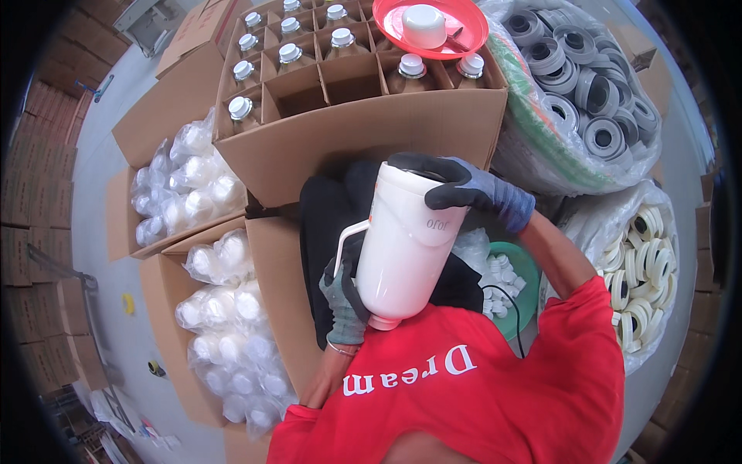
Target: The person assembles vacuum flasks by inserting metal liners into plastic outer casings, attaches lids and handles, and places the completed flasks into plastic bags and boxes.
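Bright, soft light fills the centre; straight edges bend toward the black rim.

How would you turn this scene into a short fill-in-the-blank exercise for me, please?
1. The gloved hand at the wide upper end of the white container is the person's ____ one.
2. The dish on the box of bottles is coloured ____.
3. The plastic-wrapped pieces lie to the person's ____.
4. The bowl with small white pieces is coloured ____.

Missing words: right; red; left; green.
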Demonstrator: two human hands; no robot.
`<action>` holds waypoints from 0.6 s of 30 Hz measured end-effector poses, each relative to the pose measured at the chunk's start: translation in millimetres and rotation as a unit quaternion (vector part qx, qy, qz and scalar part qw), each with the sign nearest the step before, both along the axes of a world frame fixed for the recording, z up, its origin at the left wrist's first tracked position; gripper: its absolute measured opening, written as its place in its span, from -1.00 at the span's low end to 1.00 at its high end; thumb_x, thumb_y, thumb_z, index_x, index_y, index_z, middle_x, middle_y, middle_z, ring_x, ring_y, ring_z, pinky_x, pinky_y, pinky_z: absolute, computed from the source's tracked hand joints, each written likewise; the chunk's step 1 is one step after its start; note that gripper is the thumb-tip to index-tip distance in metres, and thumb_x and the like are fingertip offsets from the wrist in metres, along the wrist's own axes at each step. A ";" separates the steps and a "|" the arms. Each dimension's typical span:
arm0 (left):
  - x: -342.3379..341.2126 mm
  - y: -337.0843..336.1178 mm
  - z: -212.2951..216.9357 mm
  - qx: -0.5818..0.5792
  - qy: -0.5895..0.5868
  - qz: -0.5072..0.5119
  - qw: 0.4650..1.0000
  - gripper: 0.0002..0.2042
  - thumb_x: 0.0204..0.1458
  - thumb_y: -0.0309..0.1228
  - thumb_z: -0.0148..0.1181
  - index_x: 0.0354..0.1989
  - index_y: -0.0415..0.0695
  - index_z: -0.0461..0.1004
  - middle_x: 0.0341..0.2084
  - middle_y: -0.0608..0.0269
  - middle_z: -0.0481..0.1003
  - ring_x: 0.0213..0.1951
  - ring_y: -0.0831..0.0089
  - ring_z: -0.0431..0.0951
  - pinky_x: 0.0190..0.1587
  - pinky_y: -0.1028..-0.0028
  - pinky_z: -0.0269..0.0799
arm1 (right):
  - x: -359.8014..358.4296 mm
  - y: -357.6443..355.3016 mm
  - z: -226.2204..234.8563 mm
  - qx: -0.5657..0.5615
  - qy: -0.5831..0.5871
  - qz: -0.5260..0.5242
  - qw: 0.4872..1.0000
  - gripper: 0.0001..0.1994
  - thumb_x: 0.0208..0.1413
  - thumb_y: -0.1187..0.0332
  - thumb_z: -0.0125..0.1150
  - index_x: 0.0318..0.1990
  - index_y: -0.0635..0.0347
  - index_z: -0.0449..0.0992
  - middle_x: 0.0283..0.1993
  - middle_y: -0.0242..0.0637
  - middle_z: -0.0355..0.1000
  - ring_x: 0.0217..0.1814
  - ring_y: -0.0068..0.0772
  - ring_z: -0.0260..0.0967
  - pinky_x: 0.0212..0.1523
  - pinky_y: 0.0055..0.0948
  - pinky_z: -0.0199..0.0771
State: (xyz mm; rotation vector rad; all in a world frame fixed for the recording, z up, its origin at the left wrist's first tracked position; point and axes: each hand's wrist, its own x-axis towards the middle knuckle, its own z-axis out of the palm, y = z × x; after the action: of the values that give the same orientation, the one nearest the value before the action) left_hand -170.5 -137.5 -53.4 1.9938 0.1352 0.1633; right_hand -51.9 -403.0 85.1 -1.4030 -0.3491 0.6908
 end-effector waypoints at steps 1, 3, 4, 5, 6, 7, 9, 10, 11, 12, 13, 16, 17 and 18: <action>-0.9 1.2 2.8 0.172 -0.059 -0.035 0.983 -0.71 0.19 -0.38 0.08 0.00 -0.29 0.46 -0.16 0.09 0.49 -0.19 0.36 0.49 -0.12 0.40 0.40 | 4.4 -1.8 5.9 -0.015 -0.011 0.004 1.000 -0.24 0.00 0.06 0.34 0.32 0.21 0.22 0.26 -0.21 0.28 0.31 -0.37 0.18 0.31 -0.32 0.15; 3.4 11.6 23.9 0.060 -0.015 -0.125 0.990 -0.60 0.16 -0.41 0.14 0.15 -0.29 0.35 0.00 0.09 0.42 -0.07 0.39 0.45 -0.06 0.45 0.39 | 13.6 -9.3 -6.8 -0.029 -0.108 0.031 0.993 -0.26 -0.01 0.09 0.36 0.29 0.21 0.25 0.25 -0.19 0.29 0.30 -0.35 0.18 0.31 -0.30 0.15; 12.2 19.9 44.9 -0.212 0.105 -0.115 0.965 -0.50 0.13 -0.46 0.18 0.24 -0.29 0.26 0.06 0.10 0.39 0.00 0.40 0.44 -0.01 0.46 0.39 | 16.0 -10.1 0.4 -0.053 -0.146 0.043 0.987 -0.27 -0.03 0.10 0.37 0.28 0.21 0.26 0.24 -0.17 0.29 0.29 -0.32 0.19 0.31 -0.30 0.15; 19.9 22.2 82.8 -0.292 0.131 -0.134 0.938 -0.45 0.11 -0.49 0.20 0.28 -0.30 0.21 0.07 0.12 0.39 0.04 0.42 0.43 0.02 0.45 0.40 | 18.4 -7.5 8.5 -0.058 -0.175 0.080 0.980 -0.25 -0.06 0.05 0.38 0.26 0.22 0.28 0.25 -0.13 0.26 0.32 -0.23 0.17 0.32 -0.26 0.13; 26.2 40.8 90.6 -0.289 0.110 -0.169 0.936 -0.38 0.07 -0.54 0.22 0.32 -0.30 0.14 0.09 0.09 0.40 0.09 0.46 0.41 0.08 0.46 0.38 | 17.0 -1.1 19.4 -0.085 -0.224 0.092 0.966 -0.24 -0.08 0.01 0.39 0.25 0.21 0.31 0.26 -0.10 0.25 0.34 -0.17 0.15 0.33 -0.23 0.12; 34.9 57.1 108.3 -0.266 0.188 -0.195 0.925 -0.38 0.05 -0.53 0.24 0.31 -0.31 0.15 0.07 0.10 0.43 0.04 0.47 0.46 0.07 0.47 0.40 | 15.1 7.3 24.0 -0.108 -0.270 0.102 0.951 -0.24 -0.11 -0.02 0.40 0.23 0.21 0.33 0.27 -0.08 0.24 0.35 -0.11 0.13 0.34 -0.20 0.10; 44.1 64.1 97.4 -0.226 0.205 -0.255 0.918 -0.42 0.07 -0.49 0.24 0.28 -0.31 0.20 -0.08 0.20 0.49 -0.08 0.52 0.50 0.01 0.51 0.43 | 17.3 28.0 23.2 -0.105 -0.354 0.101 0.924 -0.22 -0.16 -0.07 0.42 0.20 0.18 0.38 0.27 -0.02 0.23 0.36 -0.01 0.10 0.34 -0.15 0.07; 48.9 68.4 92.4 -0.300 0.287 -0.257 0.872 -0.45 0.08 -0.41 0.24 0.25 -0.30 0.26 -0.19 0.29 0.51 -0.21 0.57 0.51 -0.11 0.52 0.46 | 22.8 38.2 13.9 -0.074 -0.397 0.115 0.908 -0.23 -0.17 -0.10 0.41 0.19 0.15 0.39 0.27 -0.02 0.23 0.35 0.05 0.09 0.34 -0.11 0.08; 48.5 73.0 94.5 -0.285 0.380 -0.244 0.845 -0.47 0.08 -0.38 0.24 0.22 -0.31 0.29 -0.24 0.32 0.52 -0.27 0.59 0.48 -0.25 0.52 0.45 | 20.5 44.4 12.3 -0.081 -0.467 0.099 0.875 -0.27 -0.15 -0.08 0.40 0.16 0.15 0.41 0.19 -0.03 0.31 0.30 0.01 0.18 0.31 -0.14 0.13; 41.8 79.2 87.5 -0.160 0.281 -0.270 0.907 -0.48 0.09 -0.37 0.23 0.21 -0.30 0.30 -0.24 0.30 0.53 -0.29 0.54 0.50 -0.30 0.49 0.44 | 28.2 45.7 15.5 -0.083 -0.432 0.092 0.893 -0.32 -0.13 -0.04 0.40 0.13 0.15 0.43 0.14 -0.05 0.36 0.25 -0.03 0.24 0.28 -0.17 0.19; 37.0 78.7 74.4 -0.024 0.060 -0.314 0.947 -0.54 0.13 -0.35 0.15 0.18 -0.28 0.33 -0.27 0.28 0.54 -0.32 0.45 0.52 -0.34 0.43 0.43 | 35.2 45.5 17.8 -0.087 -0.392 0.088 0.912 -0.37 -0.11 0.00 0.39 0.10 0.15 0.46 0.09 -0.07 0.40 0.20 -0.07 0.30 0.25 -0.20 0.25; 28.5 69.7 69.7 -0.294 0.110 -0.064 0.947 -0.61 0.17 -0.36 0.04 0.17 -0.20 0.34 -0.32 0.20 0.54 -0.29 0.30 0.57 -0.33 0.32 0.46 | 108.5 -2.9 25.2 -0.178 -0.494 -0.110 0.844 -0.54 -0.08 0.18 0.35 0.00 0.15 0.48 -0.03 -0.12 0.46 0.06 -0.15 0.41 0.09 -0.22 0.39; 32.7 53.4 86.3 -0.561 0.196 0.089 0.799 -0.60 0.15 -0.38 0.05 0.18 -0.18 0.32 -0.32 0.20 0.53 -0.28 0.34 0.56 -0.32 0.33 0.48 | 137.1 -21.0 25.1 -0.211 -0.475 -0.190 0.833 -0.54 -0.08 0.14 0.35 -0.04 0.15 0.48 -0.05 -0.15 0.46 0.05 -0.11 0.40 0.06 -0.19 0.39; 42.7 50.4 79.3 -0.397 0.074 0.044 0.914 -0.64 0.14 -0.39 0.06 0.13 -0.16 0.33 -0.31 0.22 0.53 -0.28 0.38 0.56 -0.30 0.36 0.48 | 185.3 -54.3 -3.3 -0.346 -0.635 -0.312 0.616 -0.57 -0.10 0.13 0.36 -0.08 0.13 0.48 -0.11 -0.20 0.44 0.00 -0.11 0.40 0.00 -0.16 0.40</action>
State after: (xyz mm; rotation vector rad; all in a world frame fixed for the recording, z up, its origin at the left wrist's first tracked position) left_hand -127.8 -87.1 25.9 1.1828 0.3334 0.0040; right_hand 133.5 -457.3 81.9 -2.4306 -0.6539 -1.0335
